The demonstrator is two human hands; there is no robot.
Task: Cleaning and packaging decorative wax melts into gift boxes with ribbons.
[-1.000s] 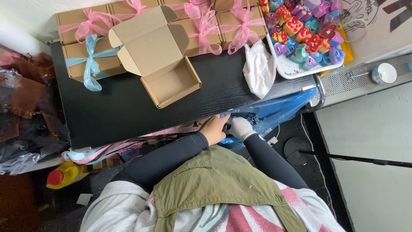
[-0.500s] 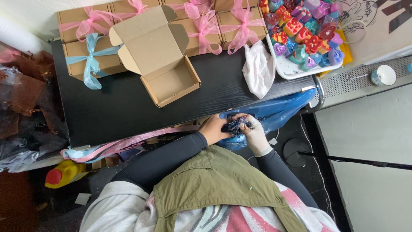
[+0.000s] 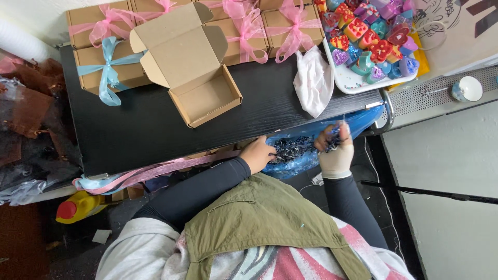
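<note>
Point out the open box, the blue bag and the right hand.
open box [image 3: 207,98], head view, inside floor of the tray.
blue bag [image 3: 363,118], head view, upper right fold.
right hand [image 3: 336,150], head view, back of the glove.

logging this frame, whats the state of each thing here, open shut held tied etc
cardboard box: open, empty
ribboned boxes: shut, tied
blue bag: open, shredded filler inside
left hand: bare, at the bag's edge
right hand: gloved, gripping shredded filler
white tray: full of coloured pieces

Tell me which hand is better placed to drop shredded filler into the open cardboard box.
Probably the right hand: it already grips a tuft of shredded filler, lifted above the blue bag. The left hand sits low at the bag's mouth, though nearer the open box.
</note>
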